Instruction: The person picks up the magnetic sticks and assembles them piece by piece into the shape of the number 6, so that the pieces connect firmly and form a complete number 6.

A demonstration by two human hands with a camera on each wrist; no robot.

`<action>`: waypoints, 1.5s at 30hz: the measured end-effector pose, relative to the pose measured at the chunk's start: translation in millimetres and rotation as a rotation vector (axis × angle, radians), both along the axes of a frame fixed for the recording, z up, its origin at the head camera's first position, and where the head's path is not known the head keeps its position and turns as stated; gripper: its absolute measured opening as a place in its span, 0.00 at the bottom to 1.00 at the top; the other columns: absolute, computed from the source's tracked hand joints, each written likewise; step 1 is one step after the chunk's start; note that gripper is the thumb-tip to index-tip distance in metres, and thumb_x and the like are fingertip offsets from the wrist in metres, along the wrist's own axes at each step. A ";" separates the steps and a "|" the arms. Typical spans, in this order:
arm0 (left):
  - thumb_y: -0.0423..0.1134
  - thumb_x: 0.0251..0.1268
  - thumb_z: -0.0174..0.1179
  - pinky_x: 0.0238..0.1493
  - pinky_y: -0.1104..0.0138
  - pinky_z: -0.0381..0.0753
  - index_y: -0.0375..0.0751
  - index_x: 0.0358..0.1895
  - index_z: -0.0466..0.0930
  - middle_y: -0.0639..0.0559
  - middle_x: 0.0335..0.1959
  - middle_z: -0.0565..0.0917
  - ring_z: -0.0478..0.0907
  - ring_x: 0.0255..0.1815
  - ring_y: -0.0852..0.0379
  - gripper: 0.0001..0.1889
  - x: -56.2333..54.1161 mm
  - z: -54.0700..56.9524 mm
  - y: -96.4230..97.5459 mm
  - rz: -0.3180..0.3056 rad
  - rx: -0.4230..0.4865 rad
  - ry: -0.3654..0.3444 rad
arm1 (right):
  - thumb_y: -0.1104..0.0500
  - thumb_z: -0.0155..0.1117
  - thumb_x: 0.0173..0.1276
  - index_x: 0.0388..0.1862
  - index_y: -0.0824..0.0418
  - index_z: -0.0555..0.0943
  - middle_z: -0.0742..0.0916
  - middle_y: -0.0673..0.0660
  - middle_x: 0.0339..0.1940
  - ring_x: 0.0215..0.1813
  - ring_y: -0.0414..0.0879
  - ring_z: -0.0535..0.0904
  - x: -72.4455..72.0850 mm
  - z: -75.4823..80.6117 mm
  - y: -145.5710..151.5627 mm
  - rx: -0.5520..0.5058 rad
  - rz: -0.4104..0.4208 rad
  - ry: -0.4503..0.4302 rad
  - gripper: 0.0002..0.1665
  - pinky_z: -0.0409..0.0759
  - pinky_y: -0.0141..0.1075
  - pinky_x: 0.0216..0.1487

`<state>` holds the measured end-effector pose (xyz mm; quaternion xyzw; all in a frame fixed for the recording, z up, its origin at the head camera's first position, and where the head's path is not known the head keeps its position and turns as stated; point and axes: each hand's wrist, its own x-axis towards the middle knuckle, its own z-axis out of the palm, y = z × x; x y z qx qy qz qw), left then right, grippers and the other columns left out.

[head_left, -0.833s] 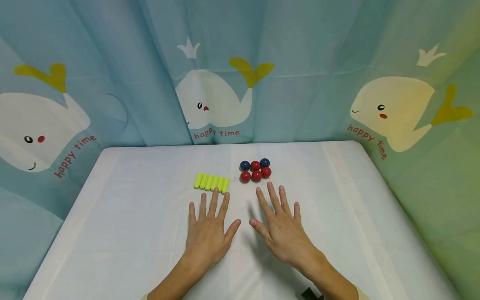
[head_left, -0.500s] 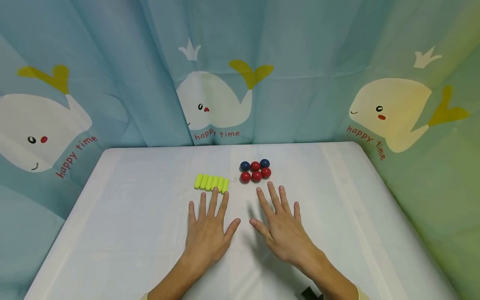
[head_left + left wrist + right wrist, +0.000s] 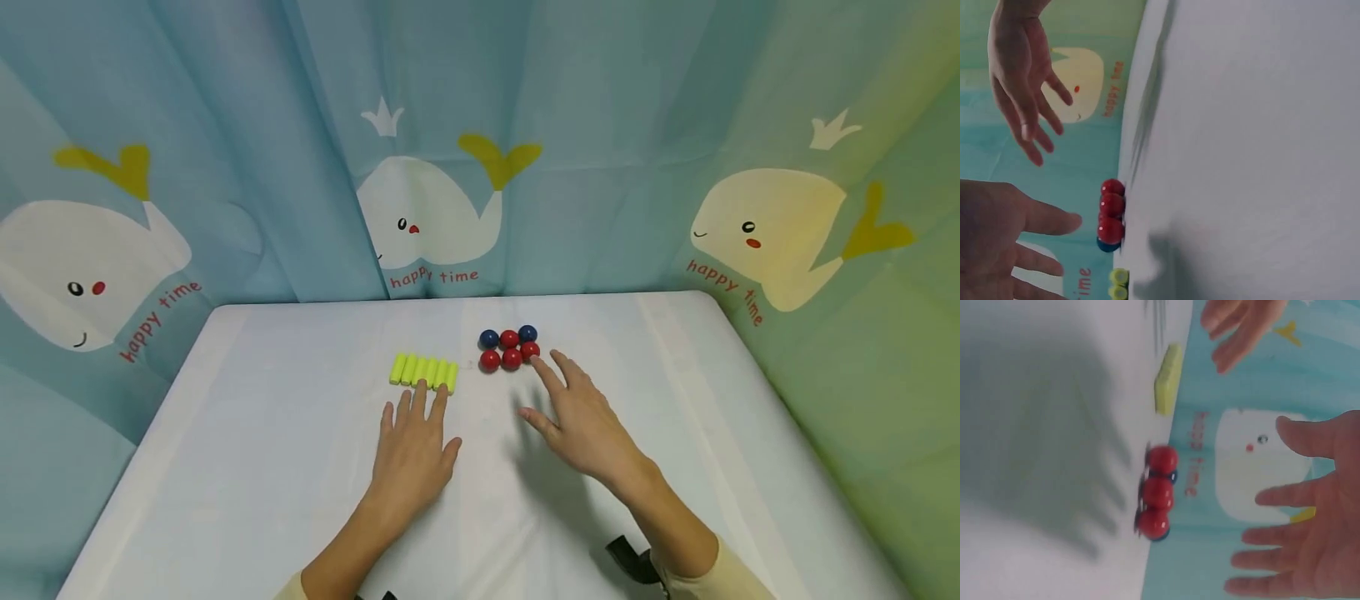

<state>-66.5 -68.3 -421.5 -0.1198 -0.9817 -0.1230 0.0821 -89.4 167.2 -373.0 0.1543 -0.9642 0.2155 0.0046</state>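
Several yellow-green sticks [image 3: 423, 371] lie side by side in a row on the white table. To their right sits a cluster of small glossy balls, red [image 3: 490, 360] in front and blue [image 3: 489, 339] at the back corners. My left hand [image 3: 411, 462] hovers with extended, spread fingers just in front of the sticks, its fingertips overlapping them in the head view. My right hand [image 3: 588, 425] is held above the table, front right of the balls, fingers loosely extended and thumb apart. Both wrist views show the hands raised off the surface, holding nothing.
A white cloth covers the table [image 3: 262, 433]. Behind and beside it hangs a blue-green curtain [image 3: 600, 100] printed with whales. A black strap end [image 3: 633, 560] shows by the right wrist.
My right hand has moved right and turned inward, its fingers bending slightly. The left hand has shifted a little left, its fingers closer together. Sticks and balls have stayed in place.
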 end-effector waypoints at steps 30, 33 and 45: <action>0.30 0.55 0.74 0.24 0.61 0.83 0.29 0.36 0.85 0.42 0.35 0.77 0.79 0.30 0.48 0.09 -72.4 -19.9 32.2 0.076 0.024 0.036 | 0.65 0.68 0.71 0.66 0.65 0.81 0.84 0.71 0.56 0.57 0.63 0.80 -103.8 -41.8 21.2 0.024 -0.006 -0.140 0.25 0.79 0.56 0.61; 0.27 0.56 0.73 0.24 0.61 0.83 0.29 0.36 0.84 0.42 0.34 0.77 0.79 0.31 0.48 0.08 -73.3 -20.3 32.7 0.073 0.018 0.048 | 0.66 0.69 0.69 0.61 0.66 0.84 0.85 0.71 0.55 0.59 0.65 0.81 -105.1 -42.6 22.1 0.004 -0.009 -0.131 0.21 0.79 0.57 0.63; 0.19 0.51 0.69 0.28 0.61 0.83 0.34 0.35 0.83 0.44 0.27 0.81 0.82 0.32 0.47 0.10 -76.1 -22.8 36.0 0.017 0.038 0.073 | 0.69 0.70 0.62 0.42 0.63 0.87 0.90 0.58 0.35 0.39 0.52 0.81 -105.2 -42.8 26.4 -0.028 -0.041 -0.148 0.09 0.79 0.43 0.41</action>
